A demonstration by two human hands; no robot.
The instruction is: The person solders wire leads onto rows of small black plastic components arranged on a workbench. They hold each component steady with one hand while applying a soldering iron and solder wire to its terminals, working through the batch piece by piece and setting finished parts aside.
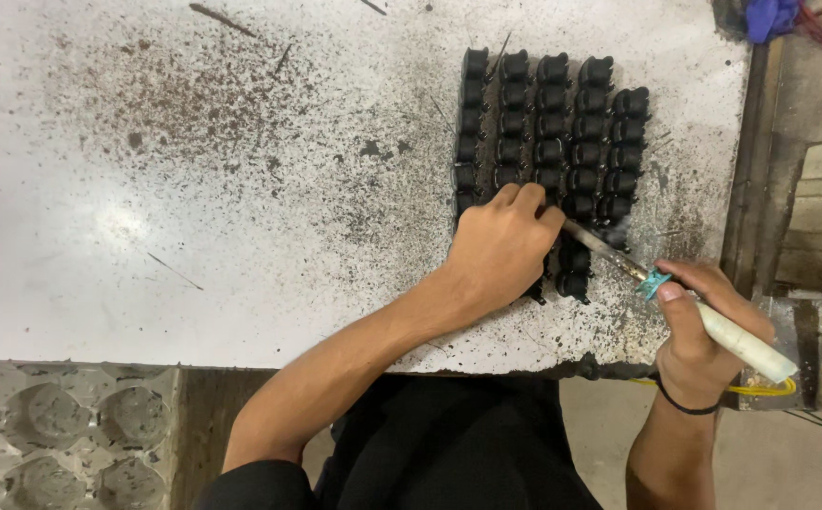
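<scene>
**Soldering iron at the near rows of small black parts**

Right hand (703, 326) wraps the pale handle of a soldering iron (713, 326), thumb pressed by the teal collar (654, 282). The metal shaft runs up and left from it, and the tip is hidden under the left hand's fingers. A thin wisp of smoke shows just above the shaft. Judged: the iron is light and stiff, hot at the metal end, and safe to grip only on the pale handle behind the collar.

Left hand (503, 247) is curled, fingertips down on the near end of a block of small black parts (550, 132); whether it pinches one or only steadies it I cannot tell. The parts stand in tight rows running away from the hands, touching each other. Judged: small, light, hard plastic, easily knocked out of line; best taken singly by the sides.

The desk (194, 189) is pale, scorched and speckled with dark flecks to the left of the hands. Beyond the right hand, at the far corner, lies a blue bundle (771, 17). Below the left forearm is a grey tray with round hollows (61, 434). Yellow cable (760, 388) loops under the right wrist. No labels or signs are legible.
</scene>
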